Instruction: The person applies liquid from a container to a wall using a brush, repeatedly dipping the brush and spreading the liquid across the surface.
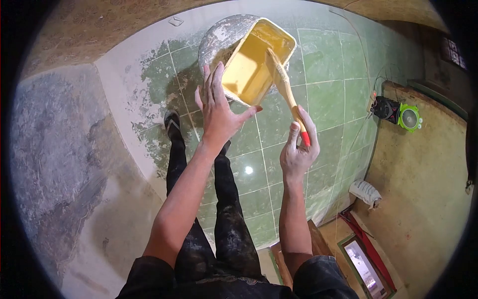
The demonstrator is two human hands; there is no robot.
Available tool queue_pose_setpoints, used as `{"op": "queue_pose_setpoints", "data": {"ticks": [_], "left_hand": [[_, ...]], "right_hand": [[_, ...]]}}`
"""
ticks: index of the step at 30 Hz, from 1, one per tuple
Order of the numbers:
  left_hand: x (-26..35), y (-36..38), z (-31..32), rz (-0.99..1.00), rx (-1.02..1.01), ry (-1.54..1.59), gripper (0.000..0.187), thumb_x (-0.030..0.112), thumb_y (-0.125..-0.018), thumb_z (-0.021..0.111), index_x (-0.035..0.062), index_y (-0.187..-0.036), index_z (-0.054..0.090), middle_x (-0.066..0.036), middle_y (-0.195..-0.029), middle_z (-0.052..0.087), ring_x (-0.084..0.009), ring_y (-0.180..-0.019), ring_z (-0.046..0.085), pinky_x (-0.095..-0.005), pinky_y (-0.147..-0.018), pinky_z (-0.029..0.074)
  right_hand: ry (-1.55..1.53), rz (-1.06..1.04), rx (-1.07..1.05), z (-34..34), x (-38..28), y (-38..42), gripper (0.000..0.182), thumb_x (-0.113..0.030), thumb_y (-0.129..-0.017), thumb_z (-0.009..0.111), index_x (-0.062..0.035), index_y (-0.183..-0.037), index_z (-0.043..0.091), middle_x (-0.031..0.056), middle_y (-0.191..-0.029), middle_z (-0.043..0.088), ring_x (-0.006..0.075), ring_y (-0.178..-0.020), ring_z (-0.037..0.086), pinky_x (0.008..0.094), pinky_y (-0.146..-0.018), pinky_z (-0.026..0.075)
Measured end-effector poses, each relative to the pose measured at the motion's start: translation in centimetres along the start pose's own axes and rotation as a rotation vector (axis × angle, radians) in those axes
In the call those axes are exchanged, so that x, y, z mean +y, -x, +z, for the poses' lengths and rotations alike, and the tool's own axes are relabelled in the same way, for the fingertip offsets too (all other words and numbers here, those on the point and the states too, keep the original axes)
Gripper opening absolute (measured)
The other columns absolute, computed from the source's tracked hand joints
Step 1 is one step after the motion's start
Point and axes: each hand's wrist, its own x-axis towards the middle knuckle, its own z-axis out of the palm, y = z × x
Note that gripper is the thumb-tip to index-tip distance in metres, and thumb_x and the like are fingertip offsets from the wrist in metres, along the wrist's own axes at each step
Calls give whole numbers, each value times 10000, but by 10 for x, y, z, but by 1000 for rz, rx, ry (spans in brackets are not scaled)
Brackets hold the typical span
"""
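tub (277,37) seemingly gripped across one end by my left hand (219,118), brush (287,91) pinched in my right hand (299,155); if left fingers slip, it could tip.

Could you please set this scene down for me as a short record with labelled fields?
Left hand: holds the yellow-lined container at its near end, fingers and thumb spread; left hand
Right hand: grips a wooden-handled tool near its red end; right hand
Tool position: far end over the container's opening
Behind container: round, grey, stained object, partly hidden
Floor: green tiles, whitish patches
To the right: black device beside a bright green round object
Unclear: the container's contents
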Motion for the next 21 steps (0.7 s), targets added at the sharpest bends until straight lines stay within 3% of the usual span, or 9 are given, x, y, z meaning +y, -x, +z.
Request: {"op": "queue_pose_setpoints", "data": {"ticks": [2,11,20,21], "left_hand": [[1,1,-3,-29,-28,-24,1254,574,-650,871,66,-1571,187,-137,-1614,269,-361,-1539,146,-613,-1167,150],[0,2,-1,-18,-21,-41,1275,596,-646,865,60,-1574,174,-142,-1614,260,-353,-1543,130,-631,-1157,148],[-2,2,0,-11,-13,-30,1267,619,-659,851,71,-1576,168,-144,-1618,255,-356,-1543,130,-630,-1155,148],[-2,4,0,-11,-17,-31,1267,619,-659,851,71,-1576,168,-144,-1618,255,-356,-1543,130,-630,-1155,148]], "right_hand": [[-60,-2,52,0,1,1,289,-30,-959,656,-24,-1247,676,135,-1188,705,221,-1015,664,334,-887,525],[-145,163,13,-3,-1,-1,292,-16,-984,617,-5,-1274,651,143,-1237,684,210,-1113,655,331,-948,515],[-152,130,5,-1,-4,-6,279,-30,-994,607,1,-1268,651,145,-1264,679,212,-1158,645,327,-976,505],[-121,242,-55,-2,-12,-9,271,-41,-1000,604,5,-1264,648,139,-1248,688,206,-1166,643,337,-978,505]]}}
